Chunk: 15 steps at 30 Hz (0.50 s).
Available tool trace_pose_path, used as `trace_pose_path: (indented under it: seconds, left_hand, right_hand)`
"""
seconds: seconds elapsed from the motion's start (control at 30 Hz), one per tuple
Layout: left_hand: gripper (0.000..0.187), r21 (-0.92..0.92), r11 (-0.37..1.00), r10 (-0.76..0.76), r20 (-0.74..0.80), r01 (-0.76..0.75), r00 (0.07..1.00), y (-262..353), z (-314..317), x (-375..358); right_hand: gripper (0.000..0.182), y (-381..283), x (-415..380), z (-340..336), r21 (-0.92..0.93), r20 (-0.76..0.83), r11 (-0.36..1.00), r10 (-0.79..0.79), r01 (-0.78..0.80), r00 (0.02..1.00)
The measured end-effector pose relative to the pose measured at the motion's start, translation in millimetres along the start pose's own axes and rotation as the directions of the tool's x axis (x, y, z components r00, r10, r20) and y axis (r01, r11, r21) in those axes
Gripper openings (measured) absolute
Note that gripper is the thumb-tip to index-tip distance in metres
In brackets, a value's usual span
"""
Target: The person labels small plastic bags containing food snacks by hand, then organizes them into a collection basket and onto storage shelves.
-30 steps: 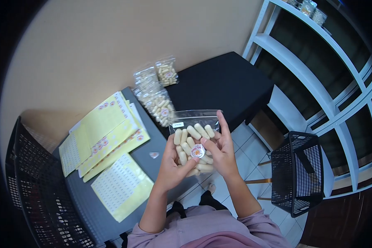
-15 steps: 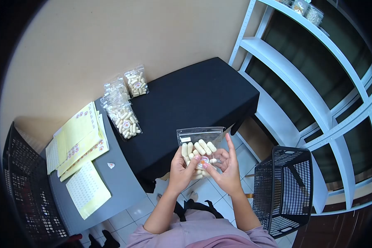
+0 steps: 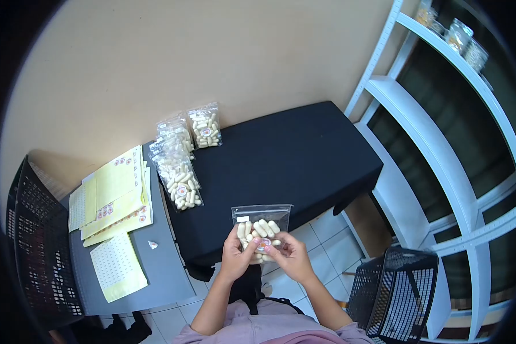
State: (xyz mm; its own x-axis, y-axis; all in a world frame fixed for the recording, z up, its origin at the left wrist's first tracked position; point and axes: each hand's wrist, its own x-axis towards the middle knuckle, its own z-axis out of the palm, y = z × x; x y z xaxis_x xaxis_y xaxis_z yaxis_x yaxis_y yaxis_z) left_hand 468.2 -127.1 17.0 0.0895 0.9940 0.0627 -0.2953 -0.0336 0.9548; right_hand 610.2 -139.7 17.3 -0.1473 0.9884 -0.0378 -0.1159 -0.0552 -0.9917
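Already labelled: packets (image 3: 180,157), upper left of centre
In hand: bag (image 3: 260,228), gripped by left hand (image 3: 235,256) and right hand (image 3: 290,256), sticker being pressed
Left: cannot tell

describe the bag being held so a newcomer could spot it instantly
Start at the black table; just in front of its near edge, over the tiled floor, both hands hold a clear bag of pale oblong pieces. Unlike the bags in the row on the table's left side, it is held off the table.
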Motion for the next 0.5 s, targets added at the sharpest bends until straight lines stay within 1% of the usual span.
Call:
trace_pose_path:
  seconds: [0.03, 0.07, 0.1, 0.13, 0.17, 0.2, 0.23, 0.27, 0.33, 0.37, 0.4, 0.47, 0.5]
  left_hand:
    - [0.027, 0.012, 1.0, -0.015, -0.04, 0.015, 0.999, -2.4, -3.0, 7.0]
    - [0.028, 0.025, 0.999, -0.032, -0.08, 0.034, 0.996, -6.1, -7.4, 13.6]
    - [0.034, 0.082, 0.997, 0.004, -0.092, 0.004, 0.996, -14.0, -13.0, 22.4]
    - [0.034, 0.081, 0.997, 0.003, -0.103, 0.005, 0.995, -18.2, -19.8, 30.9]
    - [0.038, 0.19, 0.981, 0.075, -0.163, -0.043, 0.984, -20.7, -25.9, 39.6]
    - [0.041, 0.298, 0.951, 0.149, -0.215, -0.081, 0.965, -21.2, -31.3, 46.4]
    - [0.046, 0.332, 0.943, 0.12, -0.302, -0.014, 0.946, -17.0, -37.1, 50.2]
    - [0.047, 0.377, 0.926, 0.156, -0.416, 0.014, 0.896, -17.9, -43.2, 54.8]
    - [0.052, 0.495, 0.868, 0.276, -0.533, 0.03, 0.8, -25.0, -61.0, 63.3]
    - [0.057, 0.55, 0.832, 0.318, -0.577, 0.07, 0.752, -24.7, -67.5, 67.4]
    - [0.064, 0.625, 0.773, 0.362, -0.575, 0.108, 0.734, -29.3, -78.0, 70.4]
    - [0.07, 0.709, 0.684, 0.45, -0.596, 0.172, 0.665, -32.1, -86.5, 75.5]
    - [0.07, 0.71, 0.682, 0.457, -0.6, 0.175, 0.657, -34.2, -91.0, 77.2]
  right_hand:
    - [0.022, 1.6, 11.3, -0.4, -0.056, 0.007, 0.998, -0.006, 0.007, 1.0]
    - [0.022, 3.6, 24.1, -1.1, -0.06, 0.022, 0.998, -0.004, 0.005, 1.0]
    - [0.021, 5.4, 37.7, -1.6, -0.052, 0.03, 0.999, -0.007, 0.009, 1.0]
    - [0.02, 7.8, 50.8, -1.9, -0.043, 0.035, 0.999, -0.008, 0.01, 0.999]
    - [0.021, 13.1, 66.1, -4.0, -0.001, -0.017, 1.0, 0.002, -0.002, 1.0]
    - [0.022, 15.9, 81.7, -8.7, -0.028, -0.074, 0.999, 0.029, -0.031, 0.997]
    - [0.024, 19.4, 97.6, -15.5, -0.047, -0.118, 0.999, 0.011, -0.016, 0.993]
    - [0.025, 23.8, 113.0, -22.9, -0.062, -0.162, 0.998, -0.011, 0.001, 0.987]
    - [0.026, 30.4, 141.3, -39.8, -0.082, -0.244, 0.997, -0.02, 0.0, 0.97]
    - [0.027, 39.9, 155.8, -52.2, -0.148, -0.261, 0.989, -0.045, 0.006, 0.964]
    - [0.026, 41.9, 168.1, -62.1, -0.229, -0.287, 0.973, -0.045, -0.023, 0.957]
    - [0.036, 55.0, 193.4, -81.5, -0.234, -0.293, 0.972, -0.076, 0.005, 0.953]
    - [0.043, 49.8, 201.5, -85.4, -0.402, -0.343, 0.915, -0.12, -0.03, 0.932]
